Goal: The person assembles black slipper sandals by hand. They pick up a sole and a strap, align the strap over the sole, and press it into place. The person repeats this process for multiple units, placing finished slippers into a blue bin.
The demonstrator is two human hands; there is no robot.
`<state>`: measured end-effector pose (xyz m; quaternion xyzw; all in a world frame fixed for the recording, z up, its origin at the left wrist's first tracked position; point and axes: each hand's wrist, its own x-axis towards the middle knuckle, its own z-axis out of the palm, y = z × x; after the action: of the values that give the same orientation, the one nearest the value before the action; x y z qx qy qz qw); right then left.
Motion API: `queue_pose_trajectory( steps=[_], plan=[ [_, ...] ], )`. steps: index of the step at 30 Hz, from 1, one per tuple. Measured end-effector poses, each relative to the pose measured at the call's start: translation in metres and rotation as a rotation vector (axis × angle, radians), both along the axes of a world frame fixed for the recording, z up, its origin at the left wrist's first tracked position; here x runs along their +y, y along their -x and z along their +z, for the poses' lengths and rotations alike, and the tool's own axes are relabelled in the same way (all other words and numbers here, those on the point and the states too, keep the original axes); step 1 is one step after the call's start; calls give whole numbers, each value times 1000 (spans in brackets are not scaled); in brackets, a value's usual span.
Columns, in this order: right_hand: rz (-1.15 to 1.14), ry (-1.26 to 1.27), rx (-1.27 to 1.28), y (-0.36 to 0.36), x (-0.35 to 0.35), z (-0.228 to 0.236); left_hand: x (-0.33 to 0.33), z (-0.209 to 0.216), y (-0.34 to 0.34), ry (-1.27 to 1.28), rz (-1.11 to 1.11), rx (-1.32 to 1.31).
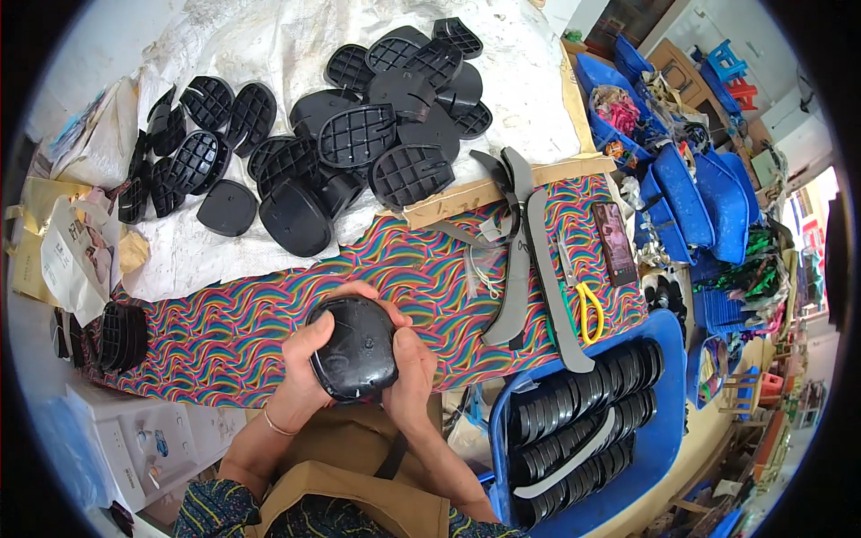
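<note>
Nearest you, above your brown apron [336, 444], your two hands share one glossy, rounded black piece, plastic-looking, with a raised rim [352, 351]. It sits directly between them, and that is the relation to mind: neither hand has to reach. Your left hand [303, 363] grips its left side, thumb on the rim and fingers round the far edge; your right hand [413, 372] grips the lower right edge, thumb up the side. The fingers underneath are hidden. Its smooth face is toward you, and its slightly longer axis seems to run away from your body.

Under and beyond it is the tabletop in swirling multicoloured cloth [224, 345]. To your right, nearer the right hand, stands a blue plastic tub [673, 390] with rows of similar black pieces [543, 417]. Farther up on that side lie long grey curved strips [549, 278], yellow-handled scissors [587, 314] and a dark phone [614, 244].

Farthest ahead, a heap of loose black pieces with gridded undersides [357, 136] covers part of a white sheet [525, 81]; its nearest piece [296, 218] is ahead and slightly left, closer to your left hand.
</note>
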<state>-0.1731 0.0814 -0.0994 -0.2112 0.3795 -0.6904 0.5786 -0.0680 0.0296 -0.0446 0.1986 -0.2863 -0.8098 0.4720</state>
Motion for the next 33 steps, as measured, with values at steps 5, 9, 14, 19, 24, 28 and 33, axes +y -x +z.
queue_pose_trajectory(
  steps=[5,9,14,19,24,28,33],
  plan=[
    [30,42,-44,1,0,11,-8,1,1,-19,36,63],
    [-79,49,476,3,-6,-14,15,-16,0,-61,79,-30],
    [76,-68,124,-12,-13,19,4,-6,-34,101,-23,-199],
    [270,-2,467,-16,-13,11,-11,34,-106,202,192,-608],
    [319,44,570,-8,-9,-3,-9,62,-215,614,663,-1888],
    [316,39,614,-13,-9,2,0,81,-297,348,711,-2449],
    [334,25,675,-15,-11,3,11,85,-347,40,431,-2591]
  ],
)
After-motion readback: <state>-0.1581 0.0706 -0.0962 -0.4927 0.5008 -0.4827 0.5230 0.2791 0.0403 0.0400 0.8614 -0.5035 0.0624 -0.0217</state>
